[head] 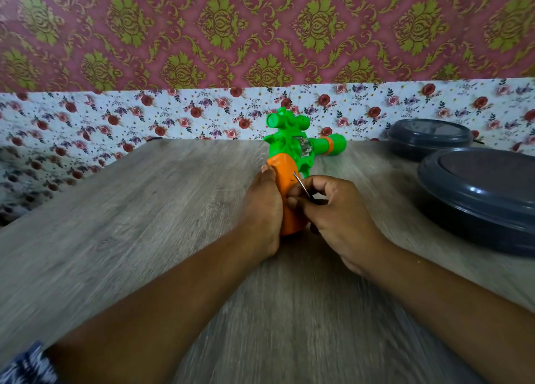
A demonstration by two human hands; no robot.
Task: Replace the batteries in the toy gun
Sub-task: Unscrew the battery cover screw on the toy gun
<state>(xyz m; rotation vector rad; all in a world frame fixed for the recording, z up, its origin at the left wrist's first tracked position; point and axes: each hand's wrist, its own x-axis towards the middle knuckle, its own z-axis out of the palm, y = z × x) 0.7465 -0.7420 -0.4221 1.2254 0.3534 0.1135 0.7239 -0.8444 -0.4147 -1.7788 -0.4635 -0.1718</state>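
Two dark grey lidded containers [480, 192] sit on the wooden table [144, 224].

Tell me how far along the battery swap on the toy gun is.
Early stage. Done: nothing visible; no batteries show on the table. In hand: the left hand steadies the toy gun by its orange grip while the right hand presses a thin metal tool against it. Left: opening the grip, swapping batteries, closing it.
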